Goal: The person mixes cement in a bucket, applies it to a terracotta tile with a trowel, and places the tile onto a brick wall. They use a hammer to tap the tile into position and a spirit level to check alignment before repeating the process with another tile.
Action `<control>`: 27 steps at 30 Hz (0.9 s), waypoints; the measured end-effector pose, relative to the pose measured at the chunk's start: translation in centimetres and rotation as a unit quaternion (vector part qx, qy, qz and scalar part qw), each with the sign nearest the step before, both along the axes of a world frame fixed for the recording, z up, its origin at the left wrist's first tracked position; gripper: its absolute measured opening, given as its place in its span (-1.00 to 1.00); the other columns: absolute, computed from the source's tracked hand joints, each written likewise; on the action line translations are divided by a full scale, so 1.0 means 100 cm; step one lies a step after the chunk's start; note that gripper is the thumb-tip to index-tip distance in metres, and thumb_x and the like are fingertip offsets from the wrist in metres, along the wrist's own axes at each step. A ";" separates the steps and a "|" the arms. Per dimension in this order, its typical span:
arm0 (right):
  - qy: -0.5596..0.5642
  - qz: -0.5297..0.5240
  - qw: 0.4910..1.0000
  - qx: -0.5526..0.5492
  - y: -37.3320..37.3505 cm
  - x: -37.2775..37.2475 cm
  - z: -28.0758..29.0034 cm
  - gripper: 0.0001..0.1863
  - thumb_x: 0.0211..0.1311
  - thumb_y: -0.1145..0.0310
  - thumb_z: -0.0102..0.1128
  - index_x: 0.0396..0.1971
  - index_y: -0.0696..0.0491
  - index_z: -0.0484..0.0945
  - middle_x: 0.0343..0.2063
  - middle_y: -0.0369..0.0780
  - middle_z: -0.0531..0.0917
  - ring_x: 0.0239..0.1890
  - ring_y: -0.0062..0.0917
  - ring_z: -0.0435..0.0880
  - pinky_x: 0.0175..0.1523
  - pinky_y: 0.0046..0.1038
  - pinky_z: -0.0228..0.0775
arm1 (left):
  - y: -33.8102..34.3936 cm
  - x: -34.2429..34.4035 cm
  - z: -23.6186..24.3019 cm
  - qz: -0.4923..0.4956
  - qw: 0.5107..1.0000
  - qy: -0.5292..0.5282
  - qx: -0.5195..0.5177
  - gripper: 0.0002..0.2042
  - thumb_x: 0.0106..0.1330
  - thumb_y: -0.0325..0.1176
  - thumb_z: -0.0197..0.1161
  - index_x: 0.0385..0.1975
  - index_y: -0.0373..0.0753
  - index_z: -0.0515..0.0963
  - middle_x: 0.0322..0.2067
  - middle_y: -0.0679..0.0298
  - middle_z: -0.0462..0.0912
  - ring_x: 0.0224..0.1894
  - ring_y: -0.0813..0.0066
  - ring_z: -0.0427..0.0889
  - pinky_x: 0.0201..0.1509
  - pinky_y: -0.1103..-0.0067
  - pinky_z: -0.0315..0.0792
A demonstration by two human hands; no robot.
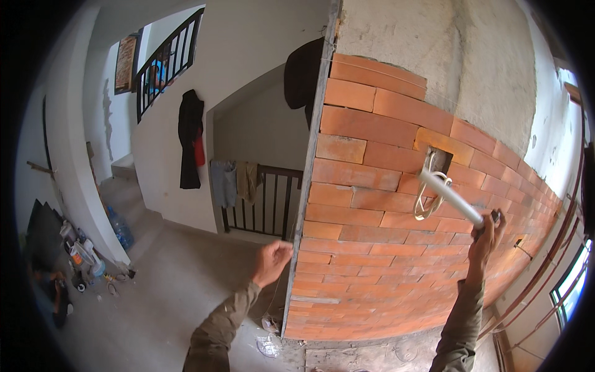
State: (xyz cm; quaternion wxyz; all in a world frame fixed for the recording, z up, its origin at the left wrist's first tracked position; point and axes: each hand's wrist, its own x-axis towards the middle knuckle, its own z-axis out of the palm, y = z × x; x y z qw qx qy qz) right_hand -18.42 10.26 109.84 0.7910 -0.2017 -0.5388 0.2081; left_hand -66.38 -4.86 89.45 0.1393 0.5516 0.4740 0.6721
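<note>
My right hand (486,232) is closed around one end of a long, pale grey, bar-like tool (455,201). Its far end points up and left, in front of a looped white cable (419,209) that hangs from a square wall box (439,160). Behind it stands a wall of orange bricks (372,204). My left hand (273,263) is beside the wall's left edge, by a grey upright strip (304,204). Its fingers are curled together, and I cannot make out what, if anything, they hold. A thin string (396,79) crosses the upper brick rows.
Bare grey plaster (427,37) rises above the bricks. On the left are a black railing (273,201) with clothes over it, a hanging dark jacket (191,139), and a water bottle (120,228). Clutter (87,254) lies near a person at the lower left. Reddish poles (558,248) stand right.
</note>
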 end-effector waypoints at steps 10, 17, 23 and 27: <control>0.049 0.015 0.997 0.050 0.104 0.016 0.099 -0.47 0.32 0.36 0.17 0.21 0.18 0.22 -0.46 -0.23 0.56 -0.66 -0.67 0.44 -0.65 -0.64 0.20 | 0.046 -0.005 0.177 0.086 0.982 0.101 0.134 -0.83 0.37 -0.36 0.28 -0.21 -0.35 0.60 -0.38 0.34 0.67 -0.30 0.70 0.57 -0.23 0.63 0.50; 0.022 0.001 1.000 0.022 0.143 0.031 0.132 -0.51 0.27 0.40 0.17 0.15 0.16 0.26 -0.51 -0.23 0.55 -0.68 -0.65 0.44 -0.65 -0.63 0.22 | 0.096 -0.008 0.281 0.164 0.966 0.068 0.186 -0.73 0.34 -0.28 0.31 -0.14 -0.37 0.61 -0.29 0.28 0.67 -0.21 0.59 0.60 -0.06 0.56 0.50; 0.029 0.016 0.999 0.029 0.150 0.009 0.149 -0.51 0.27 0.44 0.13 0.17 0.20 0.25 -0.47 -0.22 0.52 -0.61 -0.64 0.48 -0.63 -0.60 0.27 | 0.117 -0.013 0.343 0.213 0.948 0.024 0.233 -0.60 0.28 -0.28 0.36 -0.03 -0.47 0.53 -0.13 -0.03 0.66 -0.08 0.31 0.66 0.02 0.47 0.54; 0.006 0.009 1.000 0.010 0.151 0.006 0.158 -0.46 0.26 0.43 0.13 0.20 0.24 0.22 -0.46 -0.21 0.51 -0.60 -0.63 0.48 -0.62 -0.59 0.28 | 0.125 -0.003 0.355 0.187 0.966 -0.013 0.178 -0.46 0.27 -0.19 0.40 0.05 -0.55 0.47 -0.05 -0.06 0.62 0.00 0.32 0.62 0.08 0.48 0.50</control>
